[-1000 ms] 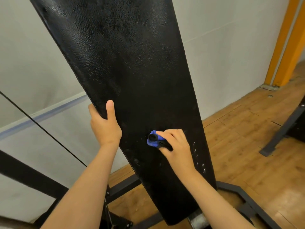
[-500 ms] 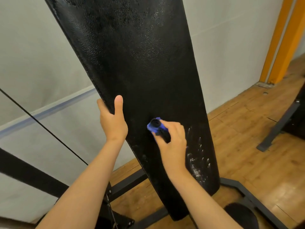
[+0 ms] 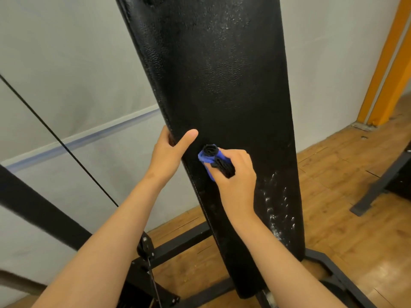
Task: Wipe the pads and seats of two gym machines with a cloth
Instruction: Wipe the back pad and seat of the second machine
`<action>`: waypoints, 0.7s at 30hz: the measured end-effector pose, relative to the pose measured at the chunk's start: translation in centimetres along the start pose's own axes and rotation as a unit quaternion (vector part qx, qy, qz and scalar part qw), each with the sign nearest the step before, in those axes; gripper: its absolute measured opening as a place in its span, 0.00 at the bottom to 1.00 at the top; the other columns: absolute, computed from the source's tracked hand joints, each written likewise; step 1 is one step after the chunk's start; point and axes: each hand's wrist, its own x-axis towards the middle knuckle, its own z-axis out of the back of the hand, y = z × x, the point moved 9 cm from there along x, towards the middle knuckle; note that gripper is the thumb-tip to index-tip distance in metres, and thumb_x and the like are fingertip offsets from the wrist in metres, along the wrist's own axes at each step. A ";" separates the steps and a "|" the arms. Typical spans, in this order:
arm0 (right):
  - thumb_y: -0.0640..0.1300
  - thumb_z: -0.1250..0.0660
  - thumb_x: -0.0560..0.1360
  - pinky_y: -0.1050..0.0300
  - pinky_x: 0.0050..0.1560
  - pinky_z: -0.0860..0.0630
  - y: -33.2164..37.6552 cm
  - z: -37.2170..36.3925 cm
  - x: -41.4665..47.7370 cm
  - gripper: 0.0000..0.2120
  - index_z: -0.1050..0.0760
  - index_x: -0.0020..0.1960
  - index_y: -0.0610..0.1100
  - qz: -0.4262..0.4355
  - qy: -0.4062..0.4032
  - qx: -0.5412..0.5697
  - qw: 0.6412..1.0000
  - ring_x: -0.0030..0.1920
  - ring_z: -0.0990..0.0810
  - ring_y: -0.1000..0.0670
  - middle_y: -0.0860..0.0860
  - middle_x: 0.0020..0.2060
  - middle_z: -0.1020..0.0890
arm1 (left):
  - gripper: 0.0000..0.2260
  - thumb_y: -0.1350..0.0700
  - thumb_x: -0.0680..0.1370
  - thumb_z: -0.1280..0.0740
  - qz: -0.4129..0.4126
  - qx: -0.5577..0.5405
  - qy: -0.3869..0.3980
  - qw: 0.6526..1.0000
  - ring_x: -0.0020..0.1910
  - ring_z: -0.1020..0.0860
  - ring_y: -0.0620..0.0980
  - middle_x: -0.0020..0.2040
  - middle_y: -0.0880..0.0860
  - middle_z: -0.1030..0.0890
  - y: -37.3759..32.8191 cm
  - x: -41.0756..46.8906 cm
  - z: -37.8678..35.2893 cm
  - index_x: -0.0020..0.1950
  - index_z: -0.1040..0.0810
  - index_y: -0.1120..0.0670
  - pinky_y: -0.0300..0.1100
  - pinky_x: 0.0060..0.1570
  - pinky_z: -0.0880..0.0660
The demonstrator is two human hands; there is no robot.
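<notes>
Your right hand (image 3: pixel 235 174) was closed around a bunched blue-and-black cloth (image 3: pixel 212 158), pressing it to the lower half of the tall black back pad (image 3: pixel 222 85). Your left hand (image 3: pixel 170 150) clasped the pad's left edge, thumb on its face. Step in hand: wiping this pad. The white specks (image 3: pixel 279 210) at lower right likely called for the next pass.

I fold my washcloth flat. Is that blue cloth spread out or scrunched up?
Scrunched up. The cloth is a tight wad inside the right hand against the pad.
</notes>
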 end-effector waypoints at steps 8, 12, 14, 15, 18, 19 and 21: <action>0.44 0.28 0.68 0.68 0.50 0.31 -1.0 -2.8 -3.7 0.13 0.21 0.52 0.44 0.024 0.080 -0.067 0.994 0.49 0.29 0.57 0.54 0.47 0.25 | 0.29 0.35 0.66 0.30 0.005 0.008 -0.007 1.000 0.54 0.21 0.40 0.57 0.43 0.20 0.0 -0.2 0.3 0.62 0.27 0.45 0.38 0.52 0.22; 0.44 0.27 0.67 0.69 0.47 0.31 -3.1 -1.6 -5.5 0.11 0.23 0.47 0.46 0.009 0.083 -0.091 0.992 0.47 0.29 0.58 0.56 0.45 0.26 | 0.11 0.38 0.73 0.32 0.008 0.021 -0.061 0.998 0.47 0.22 0.34 0.50 0.41 0.21 0.2 -1.3 0.1 0.50 0.30 0.40 0.32 0.44 0.26; 0.47 0.28 0.69 0.66 0.45 0.29 -4.1 0.2 -4.9 0.08 0.26 0.44 0.47 -0.020 0.044 -0.075 0.996 0.45 0.28 0.57 0.57 0.42 0.26 | 0.09 0.42 0.76 0.34 0.010 0.005 -0.092 0.996 0.42 0.24 0.28 0.48 0.40 0.23 0.2 -1.9 -0.3 0.50 0.31 0.42 0.26 0.38 0.28; 0.49 0.29 0.69 0.63 0.44 0.28 -4.8 1.1 -4.5 0.08 0.27 0.43 0.48 -0.043 0.020 -0.069 0.996 0.44 0.27 0.55 0.56 0.41 0.27 | 0.09 0.43 0.76 0.34 0.010 -0.004 -0.104 0.994 0.41 0.25 0.26 0.48 0.39 0.24 0.3 -2.2 -0.6 0.52 0.32 0.43 0.24 0.36 0.29; 0.52 0.32 0.70 0.54 0.44 0.26 -5.8 2.5 -3.8 0.09 0.28 0.42 0.48 -0.094 -0.036 -0.069 0.992 0.42 0.26 0.53 0.55 0.39 0.27 | 0.13 0.45 0.78 0.36 -0.001 -0.020 -0.128 0.992 0.40 0.28 0.20 0.48 0.35 0.28 0.2 -2.7 -1.5 0.59 0.36 0.46 0.19 0.36 0.32; 0.52 0.32 0.71 0.54 0.45 0.26 -5.6 2.4 -3.8 0.09 0.29 0.42 0.48 -0.102 -0.045 -0.065 0.992 0.42 0.26 0.53 0.55 0.39 0.26 | 0.14 0.46 0.79 0.36 -0.005 -0.020 -0.132 0.991 0.39 0.30 0.18 0.48 0.34 0.30 0.1 -2.7 -1.6 0.59 0.38 0.45 0.18 0.35 0.33; 0.52 0.32 0.71 0.58 0.46 0.28 -4.9 1.3 -4.3 0.09 0.29 0.42 0.49 -0.103 -0.043 -0.052 0.992 0.42 0.26 0.55 0.56 0.39 0.26 | 0.14 0.48 0.79 0.36 -0.012 -0.010 -0.134 0.991 0.39 0.31 0.17 0.48 0.32 0.32 -0.1 -2.7 -1.7 0.59 0.39 0.44 0.17 0.36 0.34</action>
